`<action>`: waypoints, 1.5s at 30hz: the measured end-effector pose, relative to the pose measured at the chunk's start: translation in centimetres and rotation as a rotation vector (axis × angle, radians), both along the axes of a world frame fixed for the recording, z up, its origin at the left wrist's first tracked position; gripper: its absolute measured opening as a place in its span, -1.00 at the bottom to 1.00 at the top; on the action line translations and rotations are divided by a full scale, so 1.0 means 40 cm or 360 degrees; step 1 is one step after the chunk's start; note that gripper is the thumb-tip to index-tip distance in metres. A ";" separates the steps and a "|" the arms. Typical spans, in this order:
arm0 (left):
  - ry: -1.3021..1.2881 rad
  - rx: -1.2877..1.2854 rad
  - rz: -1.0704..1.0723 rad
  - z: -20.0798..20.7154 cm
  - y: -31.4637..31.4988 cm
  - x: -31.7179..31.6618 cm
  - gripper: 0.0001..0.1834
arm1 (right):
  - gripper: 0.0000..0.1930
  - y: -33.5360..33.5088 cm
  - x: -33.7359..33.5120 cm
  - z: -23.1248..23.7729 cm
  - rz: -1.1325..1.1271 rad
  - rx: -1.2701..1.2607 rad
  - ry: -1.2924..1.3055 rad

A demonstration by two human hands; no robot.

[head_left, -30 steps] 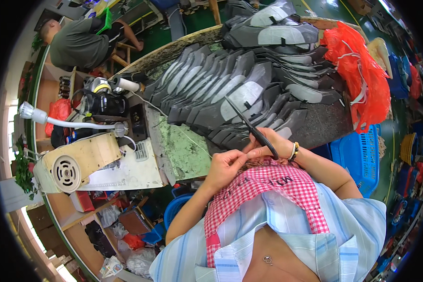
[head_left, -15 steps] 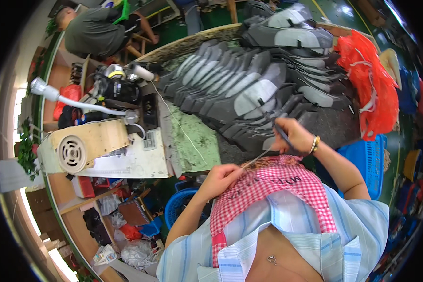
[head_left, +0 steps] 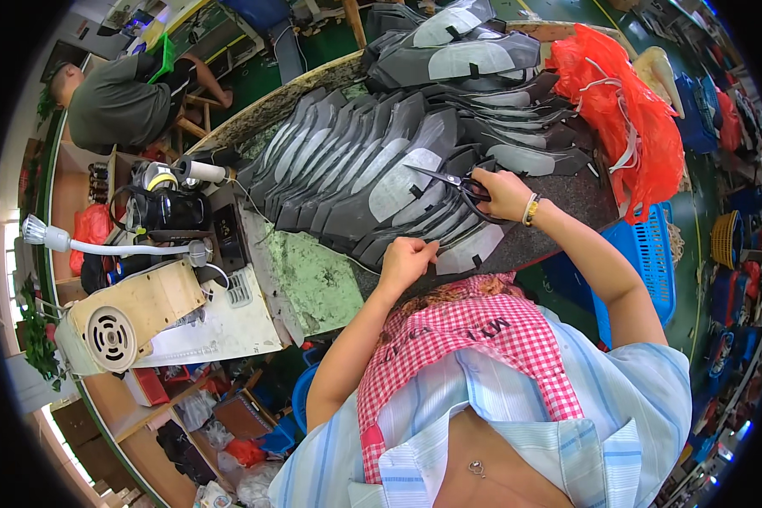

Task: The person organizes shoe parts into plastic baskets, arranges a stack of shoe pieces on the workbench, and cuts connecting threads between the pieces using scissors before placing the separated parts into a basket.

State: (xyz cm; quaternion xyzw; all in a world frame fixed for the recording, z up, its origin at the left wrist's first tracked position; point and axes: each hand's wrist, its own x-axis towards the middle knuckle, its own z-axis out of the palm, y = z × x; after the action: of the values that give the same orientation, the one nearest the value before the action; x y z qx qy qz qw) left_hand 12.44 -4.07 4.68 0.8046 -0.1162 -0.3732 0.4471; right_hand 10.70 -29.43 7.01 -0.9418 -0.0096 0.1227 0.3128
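My right hand (head_left: 504,196) grips a pair of black-handled scissors (head_left: 474,201), their blades parted and pointing left over the stacked pieces. At the near edge of the bench my left hand (head_left: 405,267) is closed, thumb against fingers, beside the nearest light-and-dark grey piece (head_left: 470,252). Whatever lies in that pinch is too small to tell. Ahead of both hands, a long overlapping row of dark grey shaped pieces (head_left: 398,190) with pale grey panels and small black tabs fans across the bench.
More pieces (head_left: 470,59) are piled at the far end. A red plastic bag (head_left: 626,110) hangs over the right side, above a blue basket (head_left: 639,262). To the left are a sewing machine (head_left: 135,317), a lamp (head_left: 110,247) and a thread cone (head_left: 203,171). A person (head_left: 118,106) sits beyond.
My right hand has moved up and away from my body, and the scissors now show clearly over the pieces. My left hand has shifted forward to the pieces' near edge. The view has turned slightly.
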 end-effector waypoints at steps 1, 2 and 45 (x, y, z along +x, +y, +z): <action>0.0004 0.0004 -0.0002 0.004 -0.005 0.005 -0.61 | -0.69 -0.003 0.006 -0.019 -0.0002 0.0004 0.0004; -0.0038 0.0139 -0.0033 0.007 -0.010 0.010 -0.62 | -0.68 -0.010 0.010 -0.042 -0.0001 -0.0223 -0.0117; 0.0599 -0.0706 0.0119 0.175 0.001 -0.120 -0.78 | -0.57 0.131 -0.094 0.117 -0.0247 0.1769 0.0623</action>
State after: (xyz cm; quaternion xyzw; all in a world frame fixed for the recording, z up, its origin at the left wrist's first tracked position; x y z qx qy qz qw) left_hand 7.66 -4.02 11.67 0.6076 -0.0803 -0.4647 0.6392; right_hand 6.93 -24.20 11.67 -0.5947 0.0543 0.2475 0.7630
